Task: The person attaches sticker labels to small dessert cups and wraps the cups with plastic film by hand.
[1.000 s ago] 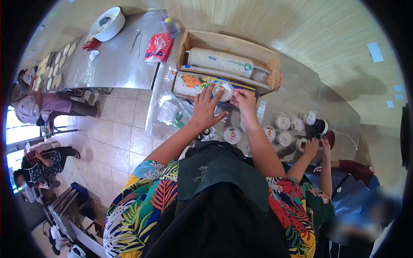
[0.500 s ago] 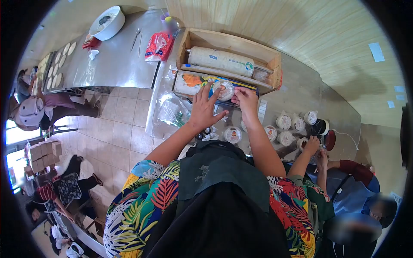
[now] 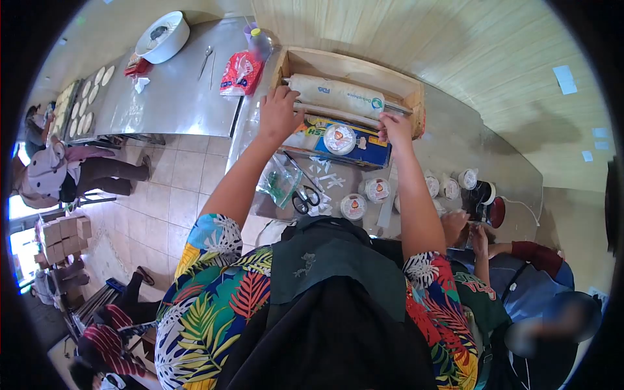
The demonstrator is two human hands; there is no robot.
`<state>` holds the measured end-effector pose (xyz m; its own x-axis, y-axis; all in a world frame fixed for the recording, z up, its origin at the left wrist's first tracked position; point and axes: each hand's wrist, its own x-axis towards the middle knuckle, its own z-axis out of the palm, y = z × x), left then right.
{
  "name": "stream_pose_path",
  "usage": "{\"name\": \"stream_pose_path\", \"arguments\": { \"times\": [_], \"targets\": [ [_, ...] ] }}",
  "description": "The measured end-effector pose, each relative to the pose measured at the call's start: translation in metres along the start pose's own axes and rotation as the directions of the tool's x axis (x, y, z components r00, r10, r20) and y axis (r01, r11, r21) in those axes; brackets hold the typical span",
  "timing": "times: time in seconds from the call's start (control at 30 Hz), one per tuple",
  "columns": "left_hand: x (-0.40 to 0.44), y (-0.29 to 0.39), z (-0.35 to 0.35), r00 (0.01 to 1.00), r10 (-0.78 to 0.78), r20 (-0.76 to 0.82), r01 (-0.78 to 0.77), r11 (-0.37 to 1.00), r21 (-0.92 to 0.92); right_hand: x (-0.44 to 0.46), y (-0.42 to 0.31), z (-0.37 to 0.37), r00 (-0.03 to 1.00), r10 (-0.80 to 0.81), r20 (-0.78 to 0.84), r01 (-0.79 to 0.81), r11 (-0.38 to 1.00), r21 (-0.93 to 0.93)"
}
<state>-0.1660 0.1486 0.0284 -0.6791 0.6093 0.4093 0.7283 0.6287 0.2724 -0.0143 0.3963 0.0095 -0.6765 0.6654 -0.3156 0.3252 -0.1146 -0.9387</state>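
Note:
A large roll of cling film (image 3: 335, 91) lies in a wooden box (image 3: 354, 62). My left hand (image 3: 279, 116), fingers curled, is at the left end of the film's front edge. At the right end, my right hand (image 3: 396, 131) pinches that edge; the clear film itself is hard to see. Between and below my hands, a round lidded tub (image 3: 339, 139) with a red-and-white label rests on a blue and yellow carton (image 3: 370, 153). Neither hand touches the tub.
Black scissors (image 3: 304, 199), white paper strips (image 3: 330, 181) and a clear plastic bag (image 3: 278, 182) lie nearer me. Two tubs (image 3: 353, 207) stand close by, with several more to the right. Beside them a co-worker's hands (image 3: 465, 229) are busy. A red packet (image 3: 242, 73) lies at left.
My hands have left the tub on the carton and moved apart, up to the two ends of the film's front edge. The co-worker's hands have shifted slightly.

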Motion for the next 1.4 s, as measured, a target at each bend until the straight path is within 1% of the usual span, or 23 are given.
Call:
{"name": "stream_pose_path", "arguments": {
  "times": [0.03,0.07,0.1,0.13,0.2,0.23,0.3,0.37,0.43,0.47,0.5,0.53,0.57,0.6,0.63,0.7,0.83,0.9,1.0,1.13,1.23,1.3,1.4],
  "targets": [
    [0.005,-0.002,0.0,0.999,-0.001,0.048,-0.002,0.998,0.061,0.008,-0.002,-0.001,0.992,0.115,0.052,-0.116,0.993,0.008],
    [0.008,-0.003,0.0,0.999,0.002,0.042,-0.005,0.998,0.06,0.014,-0.003,-0.002,0.968,0.229,0.104,-0.231,0.973,0.01],
    [0.01,-0.004,0.002,0.995,0.002,0.1,-0.011,0.995,0.094,0.015,-0.007,0.0,0.954,0.274,0.119,-0.275,0.961,-0.009],
    [0.012,-0.005,0.004,0.987,-0.001,0.158,-0.019,0.992,0.128,0.017,-0.01,0.003,0.955,0.272,0.115,-0.273,0.962,-0.008],
    [0.009,-0.007,0.009,0.989,0.005,0.145,-0.023,0.992,0.122,0.023,-0.011,0.009,0.9,0.399,0.174,-0.406,0.914,0.004],
    [0.01,-0.008,0.013,0.991,0.01,0.134,-0.026,0.993,0.116,0.028,-0.01,0.012,0.902,0.398,0.169,-0.405,0.914,0.009],
    [0.01,-0.01,0.018,0.99,0.055,0.132,-0.065,0.995,0.077,0.039,-0.004,0.02,0.86,0.457,0.227,-0.483,0.872,0.076],
    [0.014,-0.013,0.022,0.987,0.097,0.127,-0.102,0.994,0.039,0.05,0.004,0.025,0.861,0.448,0.239,-0.47,0.882,0.039],
    [0.019,-0.008,0.023,0.967,0.222,0.128,-0.21,0.973,-0.096,0.052,0.007,0.028,0.861,0.443,0.249,-0.457,0.889,0.001],
    [0.022,-0.005,0.024,0.967,0.223,0.126,-0.211,0.973,-0.097,0.053,0.008,0.029,0.861,0.438,0.259,-0.469,0.881,0.069],
    [0.025,-0.002,0.027,0.948,0.264,0.176,-0.244,0.961,-0.127,0.052,0.006,0.03,0.861,0.432,0.268,-0.477,0.868,0.136],
    [0.029,0.001,0.029,0.926,0.304,0.223,-0.273,0.949,-0.159,0.051,0.004,0.03,0.863,0.429,0.268,-0.475,0.87,0.134],
    [0.031,0.002,0.036,0.918,0.36,0.167,-0.326,0.924,-0.198,0.049,0.002,0.029,0.871,0.407,0.275,-0.469,0.855,0.219],
    [0.034,0.005,0.04,0.92,0.357,0.163,-0.324,0.925,-0.198,0.047,0.001,0.028,0.879,0.386,0.281,-0.463,0.833,0.302],
    [0.037,0.009,0.044,0.917,0.352,0.186,-0.31,0.925,-0.222,0.046,0.0,0.028,0.879,0.386,0.282,-0.462,0.835,0.297],
    [0.042,0.017,0.047,0.919,0.329,0.217,-0.266,0.924,-0.275,0.044,-0.001,0.027,0.878,0.369,0.306,-0.469,0.794,0.386],
    [0.05,0.03,0.05,0.908,0.296,0.298,-0.227,0.943,-0.244,0.04,-0.006,0.026,0.88,0.339,0.332,-0.468,0.735,0.49],
    [0.05,0.03,0.056,0.927,0.32,0.195,-0.272,0.933,-0.234,0.038,-0.011,0.026,0.881,0.334,0.336,-0.468,0.72,0.511],
    [0.052,0.017,0.066,0.945,0.295,0.138,-0.265,0.943,-0.204,0.036,-0.017,0.023,0.876,0.324,0.356,-0.476,0.692,0.542],
    [0.043,0.005,0.063,0.937,0.317,0.145,-0.299,0.945,-0.134,0.031,-0.019,0.018,0.874,0.298,0.384,-0.478,0.674,0.563],
    [0.04,0.003,0.06,0.932,0.353,0.084,-0.332,0.923,-0.196,0.028,-0.022,0.017,0.873,0.312,0.375,-0.482,0.665,0.57],
    [0.039,0.004,0.061,0.961,0.248,0.123,-0.212,0.944,-0.251,0.026,-0.025,0.017,0.878,0.309,0.365,-0.474,0.666,0.576],
    [0.043,0.008,0.062,0.968,0.195,0.159,-0.158,0.963,-0.217,0.022,-0.03,0.019,0.888,0.315,0.334,-0.458,0.663,0.592]
  ]
}}
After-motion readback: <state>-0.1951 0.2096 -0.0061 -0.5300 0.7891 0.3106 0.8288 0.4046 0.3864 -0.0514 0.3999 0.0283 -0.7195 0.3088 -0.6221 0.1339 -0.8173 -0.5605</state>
